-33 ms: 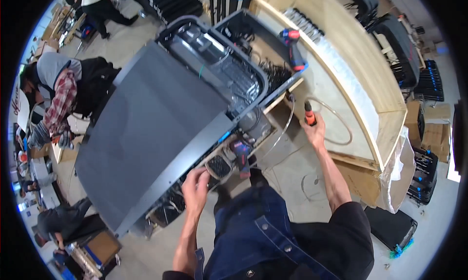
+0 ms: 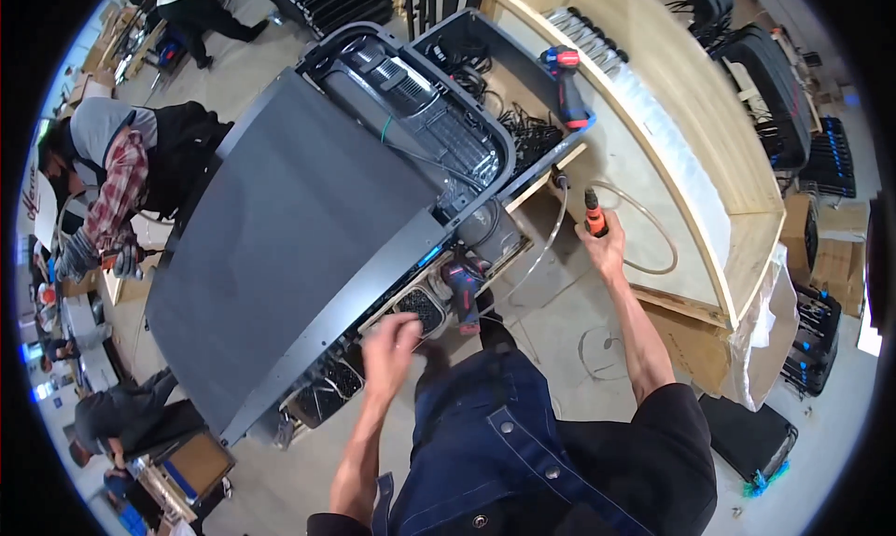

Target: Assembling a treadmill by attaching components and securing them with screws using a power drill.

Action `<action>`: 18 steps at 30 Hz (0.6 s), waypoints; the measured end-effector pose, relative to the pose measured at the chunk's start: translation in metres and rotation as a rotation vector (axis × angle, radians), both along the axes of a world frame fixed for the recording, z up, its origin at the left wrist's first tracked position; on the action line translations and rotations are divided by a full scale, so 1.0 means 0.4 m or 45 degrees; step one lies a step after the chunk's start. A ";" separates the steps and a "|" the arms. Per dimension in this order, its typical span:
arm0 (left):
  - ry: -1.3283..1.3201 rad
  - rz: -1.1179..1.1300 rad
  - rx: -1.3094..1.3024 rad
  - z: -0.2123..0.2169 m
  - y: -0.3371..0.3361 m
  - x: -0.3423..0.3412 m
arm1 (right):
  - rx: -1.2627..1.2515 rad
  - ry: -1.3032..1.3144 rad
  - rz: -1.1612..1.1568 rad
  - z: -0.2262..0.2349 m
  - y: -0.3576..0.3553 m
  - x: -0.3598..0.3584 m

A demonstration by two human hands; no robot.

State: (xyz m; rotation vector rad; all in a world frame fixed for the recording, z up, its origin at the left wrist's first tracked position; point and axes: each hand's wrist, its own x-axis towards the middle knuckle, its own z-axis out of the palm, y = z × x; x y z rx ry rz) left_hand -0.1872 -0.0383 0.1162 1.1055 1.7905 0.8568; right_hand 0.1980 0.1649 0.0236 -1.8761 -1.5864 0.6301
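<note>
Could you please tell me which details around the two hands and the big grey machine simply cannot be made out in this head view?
- Left hand: motion-blurred at the machine's front edge, so its fingers and anything they touch are unclear.
- Right hand: wraps the orange-handled tool, hiding its lower part; the tip is too small to read.
- Grey panel: covers the machine's inside.
- Drill: partly hidden under the machine's edge.
</note>
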 end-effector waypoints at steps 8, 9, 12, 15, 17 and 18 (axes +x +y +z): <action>0.500 -0.725 -0.199 -0.366 -0.019 0.272 | -0.291 0.442 0.088 0.095 -0.084 0.007; 0.427 -0.755 -0.362 -0.339 -0.016 0.292 | -0.284 0.430 0.066 0.123 -0.106 0.027; -0.093 -0.804 -0.385 -0.300 -0.021 0.376 | -0.421 0.591 0.115 0.234 -0.179 0.075; -0.861 -0.469 -0.211 -0.400 0.000 0.539 | -0.536 0.676 0.208 0.356 -0.218 0.069; -0.088 -0.808 -0.155 -0.443 0.017 0.612 | -0.602 0.665 0.197 0.430 -0.218 0.027; 0.155 -1.080 -0.350 -0.371 0.061 0.637 | -0.586 0.634 0.203 0.436 -0.226 0.047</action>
